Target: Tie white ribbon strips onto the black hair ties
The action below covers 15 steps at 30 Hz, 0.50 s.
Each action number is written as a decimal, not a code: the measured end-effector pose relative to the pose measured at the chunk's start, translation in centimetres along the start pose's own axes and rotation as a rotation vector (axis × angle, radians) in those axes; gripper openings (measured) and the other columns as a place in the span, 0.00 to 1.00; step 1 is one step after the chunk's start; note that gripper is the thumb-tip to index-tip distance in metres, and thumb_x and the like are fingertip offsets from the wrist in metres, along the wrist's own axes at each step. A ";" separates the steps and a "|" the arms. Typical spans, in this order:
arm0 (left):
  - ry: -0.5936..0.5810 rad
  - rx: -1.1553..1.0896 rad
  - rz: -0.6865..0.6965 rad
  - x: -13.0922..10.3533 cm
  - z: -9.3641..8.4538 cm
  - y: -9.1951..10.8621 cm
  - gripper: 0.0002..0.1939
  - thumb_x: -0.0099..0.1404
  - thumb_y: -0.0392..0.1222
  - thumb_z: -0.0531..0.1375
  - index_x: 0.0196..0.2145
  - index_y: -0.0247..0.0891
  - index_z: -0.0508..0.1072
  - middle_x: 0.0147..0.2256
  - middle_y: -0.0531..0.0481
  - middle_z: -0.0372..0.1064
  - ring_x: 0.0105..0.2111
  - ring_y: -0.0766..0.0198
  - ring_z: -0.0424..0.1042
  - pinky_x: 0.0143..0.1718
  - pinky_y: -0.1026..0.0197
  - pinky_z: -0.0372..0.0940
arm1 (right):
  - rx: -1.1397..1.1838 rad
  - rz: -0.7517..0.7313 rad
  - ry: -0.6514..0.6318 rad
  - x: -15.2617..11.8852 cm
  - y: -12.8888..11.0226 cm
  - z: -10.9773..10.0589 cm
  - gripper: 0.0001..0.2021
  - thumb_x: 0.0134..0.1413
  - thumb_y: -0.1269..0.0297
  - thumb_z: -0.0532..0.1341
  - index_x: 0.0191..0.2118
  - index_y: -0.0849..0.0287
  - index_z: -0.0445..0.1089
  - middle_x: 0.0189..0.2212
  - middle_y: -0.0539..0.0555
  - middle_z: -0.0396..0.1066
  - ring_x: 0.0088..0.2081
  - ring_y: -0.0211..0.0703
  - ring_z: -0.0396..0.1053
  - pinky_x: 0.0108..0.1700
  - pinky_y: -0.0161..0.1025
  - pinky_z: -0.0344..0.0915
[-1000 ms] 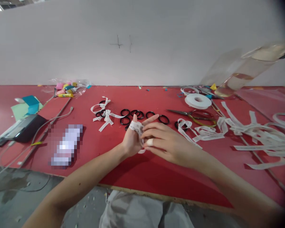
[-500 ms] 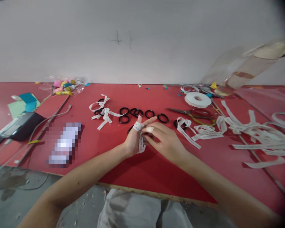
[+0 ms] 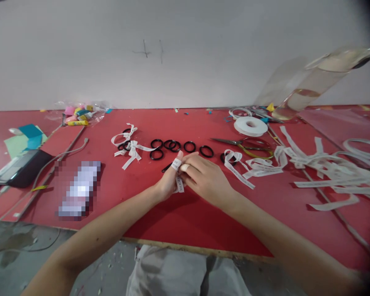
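Note:
A printed white ribbon (image 3: 180, 185) is wrapped round the thumb of my left hand (image 3: 169, 179), its tail hanging below. My right hand (image 3: 203, 176), with a white band on one finger, meets the left and pinches the ribbon; the fingertips partly hide each other. Just beyond lie several black rings (image 3: 189, 146), one partly behind my left hand. Ribbon bows on black rings (image 3: 133, 149) sit to the left. Right of my hands, another black ring lies under a loose ribbon piece (image 3: 239, 172).
Scissors (image 3: 245, 146) and a ribbon roll (image 3: 250, 126) lie back right, near a leaning bottle (image 3: 314, 86). Cut ribbons (image 3: 320, 162) cover the right side. At left are a blurred-out phone (image 3: 82, 187), a cable, a dark device (image 3: 29, 168) and a bag of coloured items (image 3: 78, 115).
My right hand has closed in over the left, and less of the ribbon tail shows below them. The whole view has shifted slightly.

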<state>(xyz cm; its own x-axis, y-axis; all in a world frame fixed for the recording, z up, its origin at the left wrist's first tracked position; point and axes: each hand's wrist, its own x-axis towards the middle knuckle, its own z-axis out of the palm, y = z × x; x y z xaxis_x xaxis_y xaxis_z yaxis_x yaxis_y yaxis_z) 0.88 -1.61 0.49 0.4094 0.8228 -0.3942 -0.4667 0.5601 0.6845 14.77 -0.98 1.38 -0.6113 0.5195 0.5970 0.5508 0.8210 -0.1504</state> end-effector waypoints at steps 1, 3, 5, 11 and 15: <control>-0.006 0.020 0.021 0.0 0.1 0.1 0.34 0.63 0.67 0.55 0.58 0.42 0.71 0.29 0.52 0.71 0.23 0.71 0.64 0.24 0.69 0.56 | -0.031 -0.028 0.024 0.0 0.0 0.0 0.08 0.62 0.72 0.56 0.36 0.60 0.73 0.35 0.59 0.75 0.39 0.49 0.72 0.40 0.45 0.72; -0.018 0.055 0.038 -0.1 0.3 0.3 0.34 0.65 0.67 0.54 0.58 0.41 0.71 0.32 0.49 0.74 0.24 0.69 0.66 0.25 0.68 0.58 | -0.083 -0.075 0.067 -0.2 0.2 0.2 0.09 0.63 0.72 0.55 0.35 0.59 0.73 0.33 0.57 0.74 0.38 0.48 0.72 0.38 0.43 0.72; -0.042 0.063 0.016 -0.2 0.4 0.5 0.34 0.66 0.66 0.52 0.59 0.40 0.70 0.34 0.47 0.74 0.26 0.67 0.69 0.26 0.67 0.60 | -0.089 -0.113 0.091 -0.4 0.5 0.4 0.10 0.63 0.72 0.55 0.35 0.57 0.73 0.34 0.56 0.75 0.39 0.47 0.72 0.40 0.43 0.72; -0.130 -0.081 -0.031 0.0 0.4 0.3 0.31 0.72 0.61 0.46 0.50 0.33 0.75 0.22 0.53 0.63 0.20 0.73 0.60 0.22 0.70 0.52 | -0.021 -0.356 0.192 -0.9 1.7 0.5 0.11 0.62 0.75 0.56 0.33 0.56 0.72 0.43 0.54 0.76 0.45 0.45 0.72 0.45 0.44 0.73; -0.124 -0.056 -0.083 0.0 0.5 0.4 0.35 0.70 0.65 0.45 0.41 0.30 0.76 0.18 0.56 0.54 0.16 0.75 0.50 0.20 0.69 0.44 | -0.063 -0.417 0.206 -1.0 2.0 0.2 0.11 0.63 0.74 0.56 0.32 0.55 0.71 0.40 0.52 0.77 0.43 0.43 0.73 0.44 0.42 0.73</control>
<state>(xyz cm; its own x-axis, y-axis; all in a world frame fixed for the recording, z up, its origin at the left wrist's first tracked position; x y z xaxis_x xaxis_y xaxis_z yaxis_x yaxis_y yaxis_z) 1.11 -1.44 1.10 0.5402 0.7573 -0.3669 -0.4685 0.6329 0.6164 16.36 0.21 0.35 -0.6656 0.0855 0.7414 0.3199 0.9302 0.1800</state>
